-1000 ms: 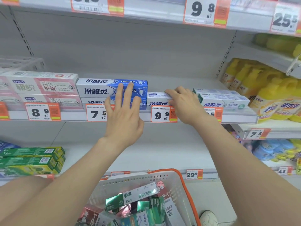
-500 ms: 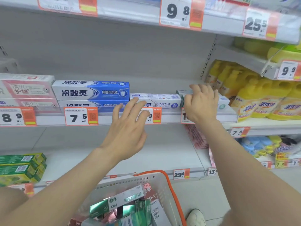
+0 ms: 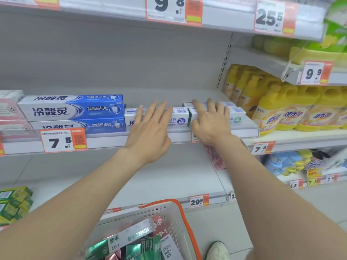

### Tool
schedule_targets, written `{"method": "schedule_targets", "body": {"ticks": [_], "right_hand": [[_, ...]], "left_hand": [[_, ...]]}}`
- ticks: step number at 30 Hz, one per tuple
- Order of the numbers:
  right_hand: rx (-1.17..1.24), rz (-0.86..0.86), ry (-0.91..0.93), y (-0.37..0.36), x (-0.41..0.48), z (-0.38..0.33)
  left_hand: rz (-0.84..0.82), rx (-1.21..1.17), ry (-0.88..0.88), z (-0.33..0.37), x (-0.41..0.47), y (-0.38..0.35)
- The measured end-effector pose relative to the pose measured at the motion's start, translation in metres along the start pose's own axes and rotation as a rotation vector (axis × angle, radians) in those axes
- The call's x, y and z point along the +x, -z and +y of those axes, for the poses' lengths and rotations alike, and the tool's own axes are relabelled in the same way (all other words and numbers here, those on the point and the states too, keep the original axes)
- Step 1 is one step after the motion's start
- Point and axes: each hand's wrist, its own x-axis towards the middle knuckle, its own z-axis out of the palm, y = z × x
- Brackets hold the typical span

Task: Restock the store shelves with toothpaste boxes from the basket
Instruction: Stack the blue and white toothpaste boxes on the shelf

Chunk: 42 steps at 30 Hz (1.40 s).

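Observation:
Both my hands reach to the middle shelf (image 3: pixel 112 140). My left hand (image 3: pixel 150 132) has straight fingers laid against the front of a white toothpaste box with a purple mark (image 3: pixel 180 117). My right hand (image 3: pixel 210 122) rests with spread fingers on top of the white boxes with a green mark (image 3: pixel 236 114) at the shelf's right end. To the left lie two stacked blue-and-white toothpaste boxes (image 3: pixel 75 109). Below, a white basket with an orange rim (image 3: pixel 180 218) holds several toothpaste boxes (image 3: pixel 131 237).
Pink-and-white boxes (image 3: pixel 9 113) sit at the far left of the shelf. Yellow detergent bottles (image 3: pixel 293 109) fill the bay to the right. Green boxes (image 3: pixel 13 201) lie on the lower shelf at left. Price tags line the shelf edges. A white shoe (image 3: pixel 217 250) shows by the basket.
My left hand moved right from the blue boxes to the white box with the purple mark. My right hand shifted right onto the boxes at the shelf's end. The view panned right.

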Motion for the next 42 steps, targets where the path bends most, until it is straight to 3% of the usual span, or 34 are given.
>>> {"method": "schedule_targets", "body": {"ticks": [10, 18, 21, 24, 28, 33, 42], "right_hand": [[0.089, -0.032, 0.071, 0.002, -0.007, -0.032], [0.083, 0.026, 0.029, 0.01, -0.011, -0.013], [0.234, 0.161, -0.078, 0.013, -0.008, 0.002], [0.358, 0.275, -0.343, 0.015, -0.005, 0.027], [0.454, 0.125, -0.408, 0.01, -0.008, 0.042], [0.463, 0.12, -0.422, 0.012, -0.002, 0.054], [0.387, 0.133, -0.39, 0.004, 0.002, 0.06]], "left_hand": [[0.068, 0.02, 0.026, 0.003, -0.002, -0.003], [-0.048, -0.101, 0.116, 0.017, 0.023, 0.019], [-0.1, -0.152, 0.159, 0.025, 0.046, 0.027], [-0.216, -0.16, 0.211, 0.03, 0.065, 0.03], [-0.326, -0.19, 0.253, 0.036, 0.081, 0.029], [-0.361, -0.187, 0.158, 0.052, 0.088, 0.023], [-0.229, -0.279, 0.168, 0.043, 0.089, 0.009]]}}
